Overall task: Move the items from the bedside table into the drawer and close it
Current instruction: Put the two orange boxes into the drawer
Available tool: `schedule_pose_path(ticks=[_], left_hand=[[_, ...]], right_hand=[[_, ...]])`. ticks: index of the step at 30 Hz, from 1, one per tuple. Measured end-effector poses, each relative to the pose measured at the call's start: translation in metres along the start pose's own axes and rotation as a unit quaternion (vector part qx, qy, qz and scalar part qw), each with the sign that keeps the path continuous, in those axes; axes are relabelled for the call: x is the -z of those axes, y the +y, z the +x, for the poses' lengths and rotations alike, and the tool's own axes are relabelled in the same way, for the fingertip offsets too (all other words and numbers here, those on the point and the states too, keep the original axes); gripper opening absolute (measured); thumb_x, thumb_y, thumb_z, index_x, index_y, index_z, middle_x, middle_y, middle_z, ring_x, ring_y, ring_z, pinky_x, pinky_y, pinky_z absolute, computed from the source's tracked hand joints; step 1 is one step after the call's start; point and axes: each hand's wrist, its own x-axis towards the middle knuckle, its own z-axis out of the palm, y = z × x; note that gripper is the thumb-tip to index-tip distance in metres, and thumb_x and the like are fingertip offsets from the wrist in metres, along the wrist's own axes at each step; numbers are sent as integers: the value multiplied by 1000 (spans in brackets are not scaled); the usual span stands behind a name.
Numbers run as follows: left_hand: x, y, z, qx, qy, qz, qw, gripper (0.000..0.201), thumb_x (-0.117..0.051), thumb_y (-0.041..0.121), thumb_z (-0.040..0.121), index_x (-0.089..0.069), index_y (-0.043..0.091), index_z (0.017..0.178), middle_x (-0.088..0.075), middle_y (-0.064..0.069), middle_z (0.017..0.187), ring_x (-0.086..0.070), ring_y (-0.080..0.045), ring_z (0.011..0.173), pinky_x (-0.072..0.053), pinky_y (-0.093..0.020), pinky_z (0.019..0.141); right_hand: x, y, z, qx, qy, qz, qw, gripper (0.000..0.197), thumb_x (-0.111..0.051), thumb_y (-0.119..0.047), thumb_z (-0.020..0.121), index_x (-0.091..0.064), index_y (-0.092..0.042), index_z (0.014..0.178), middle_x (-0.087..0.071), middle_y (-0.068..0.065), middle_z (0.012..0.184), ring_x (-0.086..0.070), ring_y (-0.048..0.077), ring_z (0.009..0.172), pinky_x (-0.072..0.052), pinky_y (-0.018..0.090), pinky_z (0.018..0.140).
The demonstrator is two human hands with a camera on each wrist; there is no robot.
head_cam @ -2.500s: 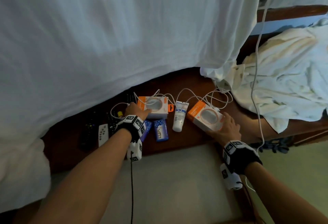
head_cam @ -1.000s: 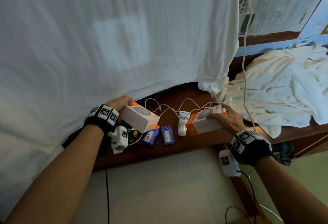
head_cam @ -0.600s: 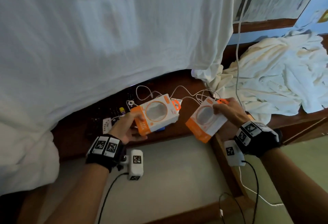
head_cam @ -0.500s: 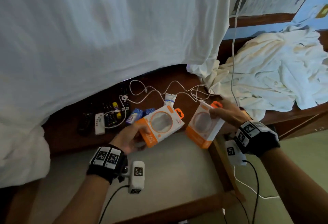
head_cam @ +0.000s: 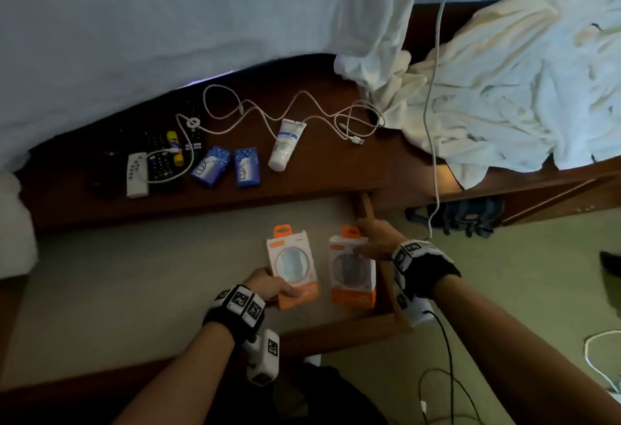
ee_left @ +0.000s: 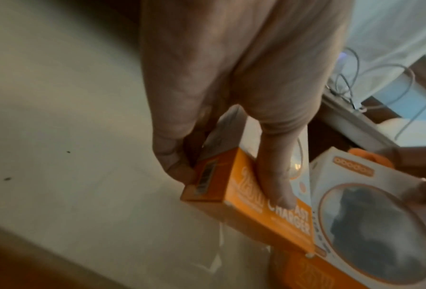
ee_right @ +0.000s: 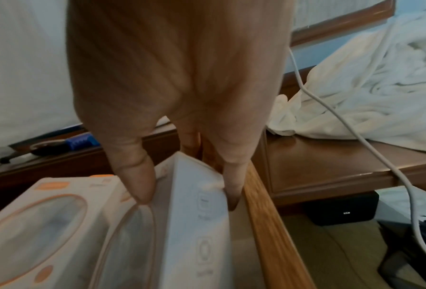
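Two charger boxes in open drawer [head_cam: 141, 276], left hand [head_cam: 268, 285] fingers pinching left box [head_cam: 293, 270], right hand [head_cam: 378, 239] fingers clamping right box [head_cam: 353, 273]

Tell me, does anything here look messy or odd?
Mostly the white cable: it sprawls in tangled loops across the bedside table, over the remotes and the tube. A crumpled sheet spills onto the right side.
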Motion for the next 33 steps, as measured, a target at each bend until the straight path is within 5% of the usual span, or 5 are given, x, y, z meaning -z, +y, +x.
schedule_pose_path(ticks=[4,8,13,19,33], left_hand=[[-19,-1,15,4,27,67,997,53,-91,1,54,-69,1,102,-73,-12,102,-68,-28,87,-59,-38,74],[-35,-7,29,23,57,212,975,87,-97,22,40,-58,5,116,-67,-10,117,-63,-31,107,-54,-43,91],[-50,-10,29,60,81,304,947,104,-92,29,59,-31,0,139,-47,-15,141,-48,-32,130,-45,-41,102],[-58,-10,32,63,76,354,930,79,-87,36,67,-51,5,131,-60,-9,130,-59,-25,118,-49,-29,88],[-82,-5,33,37,119,309,943,68,-78,27,80,-42,6,133,-53,-13,137,-56,-28,123,-49,-33,94]], right_hand=[[-23,10,12,14,-11,12,1000,41,-71,-19,80,-55,-6,116,-61,17,119,-58,30,108,-38,26,77],[-36,16,18,37,-17,-9,999,56,-68,-15,82,-43,-7,132,-57,20,127,-55,35,118,-44,34,91],[-47,18,21,77,-50,-89,992,72,-62,-5,84,-32,-25,147,-49,17,135,-51,37,123,-45,43,100],[-61,23,22,87,-71,-181,977,63,-51,1,89,-39,-26,145,-13,12,157,-35,40,137,-37,43,111],[-73,28,18,98,-26,-226,969,49,-55,-9,91,-40,-5,138,-40,12,142,-44,32,128,-45,43,100]])
